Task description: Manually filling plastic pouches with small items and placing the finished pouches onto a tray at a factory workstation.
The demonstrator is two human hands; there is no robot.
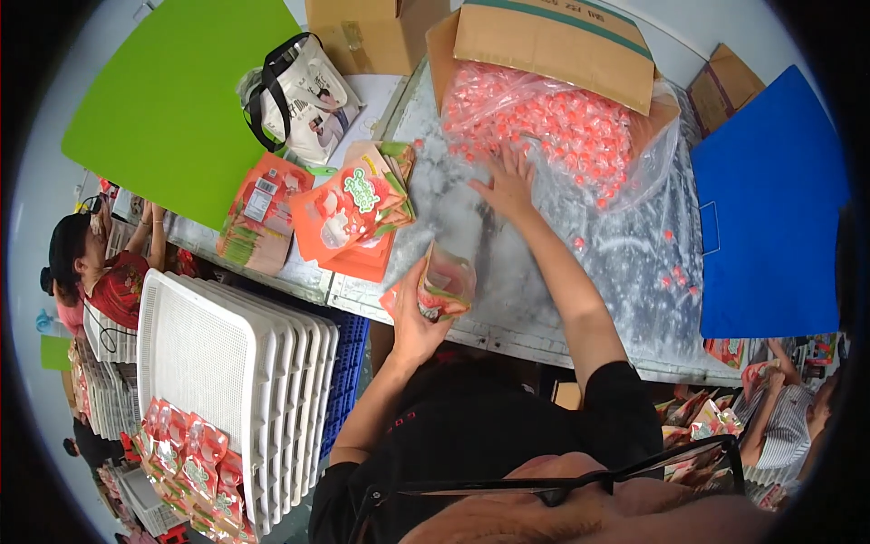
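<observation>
My left hand (415,313) is closed around a red and green printed pouch (448,276) whose mouth gapes upward near the table's front edge. My right hand (507,184) reaches forward with fingers spread, by the edge of a heap of small red wrapped candies (566,127). The candies spill out of a clear plastic liner in a tipped cardboard box (553,41). Whether the fingertips touch any candy, I cannot tell. Flat pouches (355,204) lie in an uneven stack left of my hands, beside another pile of pouches (263,218).
Loose candies (675,276) are scattered on the grey table (544,299) at right. A white tote bag (313,104) stands behind the pouches. Green (181,100) and blue (770,208) boards flank the table. Stacked white trays (204,335) rise at lower left. Other people work on both sides.
</observation>
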